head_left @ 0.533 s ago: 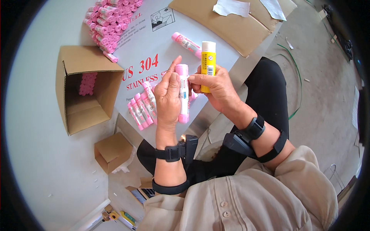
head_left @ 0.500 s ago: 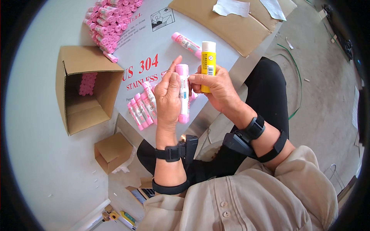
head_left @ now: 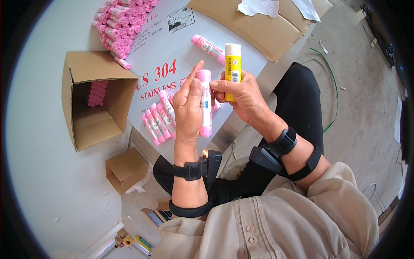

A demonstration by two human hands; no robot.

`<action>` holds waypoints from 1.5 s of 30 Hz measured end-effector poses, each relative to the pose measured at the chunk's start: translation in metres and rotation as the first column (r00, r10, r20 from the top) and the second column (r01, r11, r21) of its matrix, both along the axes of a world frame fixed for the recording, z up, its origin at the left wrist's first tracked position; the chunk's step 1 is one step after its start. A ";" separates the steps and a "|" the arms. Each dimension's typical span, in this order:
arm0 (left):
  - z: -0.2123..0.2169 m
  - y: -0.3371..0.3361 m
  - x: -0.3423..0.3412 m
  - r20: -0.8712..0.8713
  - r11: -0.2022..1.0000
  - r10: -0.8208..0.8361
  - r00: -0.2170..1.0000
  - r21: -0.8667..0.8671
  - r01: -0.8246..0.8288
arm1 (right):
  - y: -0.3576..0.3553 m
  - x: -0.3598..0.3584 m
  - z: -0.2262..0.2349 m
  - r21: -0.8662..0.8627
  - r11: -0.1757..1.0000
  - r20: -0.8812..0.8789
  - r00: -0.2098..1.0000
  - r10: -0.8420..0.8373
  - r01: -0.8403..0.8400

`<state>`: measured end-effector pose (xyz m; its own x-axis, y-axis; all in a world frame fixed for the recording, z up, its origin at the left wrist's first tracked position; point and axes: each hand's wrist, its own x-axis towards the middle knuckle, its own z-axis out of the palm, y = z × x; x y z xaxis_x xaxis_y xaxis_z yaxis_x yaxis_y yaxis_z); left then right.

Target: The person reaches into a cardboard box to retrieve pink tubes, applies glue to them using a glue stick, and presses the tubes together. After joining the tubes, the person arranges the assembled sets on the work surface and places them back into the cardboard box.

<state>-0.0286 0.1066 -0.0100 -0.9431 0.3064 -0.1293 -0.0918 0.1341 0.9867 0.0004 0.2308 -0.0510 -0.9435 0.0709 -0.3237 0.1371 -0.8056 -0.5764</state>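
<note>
Left fingers (head_left: pixel 195 88) closed on pink tube (head_left: pixel 205 105); right fingers (head_left: pixel 226 86), just beside, curled round yellow stick (head_left: pixel 233 64); slack grip could let stick slip.

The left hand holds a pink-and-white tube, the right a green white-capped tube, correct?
No, the white-capped tube in the right hand is yellow, not green, as the head view shows. The left hand does hold the pink-and-white tube.

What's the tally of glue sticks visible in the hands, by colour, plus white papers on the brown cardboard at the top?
Yellow glue stick, in the right hand: 1
Pink glue stick, in the left hand: 1
White papers on the brown cardboard: 2
Total: 4
</note>
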 end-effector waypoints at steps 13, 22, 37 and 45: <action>-0.014 -0.004 -0.001 -0.032 0.998 -0.003 0.999 -0.061 0.001 | -0.001 0.000 -0.001 0.004 1.000 0.019 1.000 0.002 -0.002; -0.012 -0.005 -0.002 -0.065 0.985 -0.068 0.996 -0.161 0.057 | 0.000 -0.001 0.000 0.068 0.998 0.023 1.000 0.010 -0.011; -0.022 -0.010 -0.008 0.193 0.853 0.190 0.963 0.452 -0.259 | -0.004 0.009 0.002 0.182 0.966 0.137 0.977 0.162 -0.185; -0.023 -0.009 -0.008 0.201 0.849 0.326 0.924 0.367 -0.380 | -0.016 0.013 0.002 0.190 0.955 0.056 0.973 0.222 -0.228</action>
